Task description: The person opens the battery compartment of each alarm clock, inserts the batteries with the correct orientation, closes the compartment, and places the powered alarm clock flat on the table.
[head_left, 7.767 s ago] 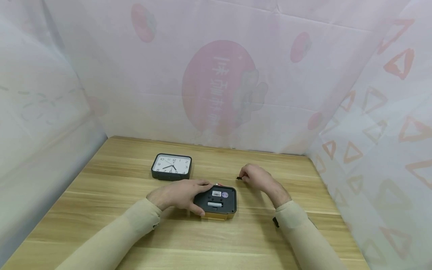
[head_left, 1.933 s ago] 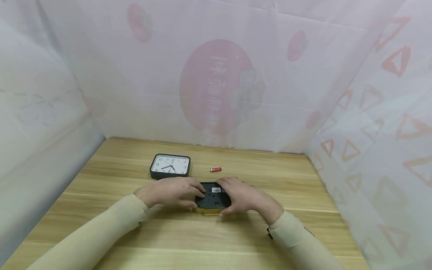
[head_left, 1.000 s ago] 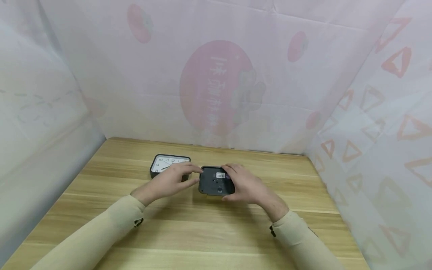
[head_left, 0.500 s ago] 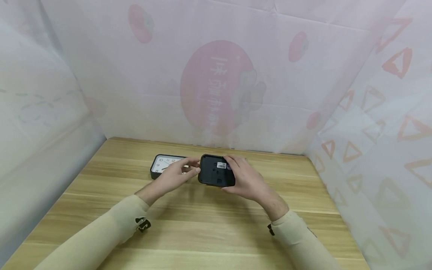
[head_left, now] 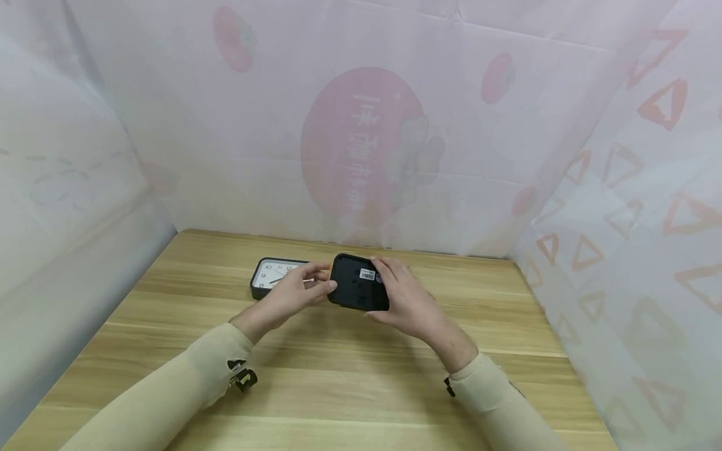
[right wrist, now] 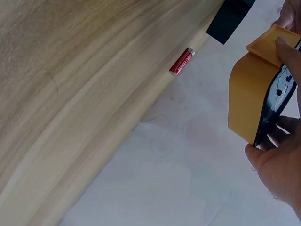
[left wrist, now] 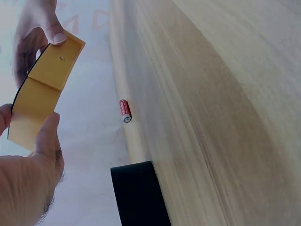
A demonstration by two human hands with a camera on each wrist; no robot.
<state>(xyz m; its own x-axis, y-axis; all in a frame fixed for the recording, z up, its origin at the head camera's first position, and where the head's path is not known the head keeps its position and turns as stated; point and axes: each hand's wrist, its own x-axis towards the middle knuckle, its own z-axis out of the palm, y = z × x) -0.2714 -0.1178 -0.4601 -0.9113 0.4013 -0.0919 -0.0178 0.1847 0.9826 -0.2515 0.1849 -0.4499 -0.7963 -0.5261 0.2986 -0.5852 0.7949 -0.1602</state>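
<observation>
My left hand (head_left: pixel 290 294) and right hand (head_left: pixel 408 297) hold a yellow-sided clock-like case (left wrist: pixel 40 99) up off the table. In the head view its black back (head_left: pixel 352 288) faces me, tilted, with a barcode label. The left fingers and thumb pinch its left edge; the right hand grips its right side. Its front is hidden in the head view. In the left wrist view, the left thumb presses the yellow side. A black alarm clock (head_left: pixel 271 275) with a white dial lies face up on the table, partly behind my left hand.
A red battery (left wrist: pixel 125 110) lies near the table's far edge; my hands and the case hide it in the head view. The wooden table (head_left: pixel 338 388) is bordered by pale printed sheets (head_left: pixel 254 156) at the back and sides.
Earlier a grey battery showed in the case's back, and my right hand held a small black piece. Now a cover hides that slot. Both hands have lifted the case and tipped its back toward me.
</observation>
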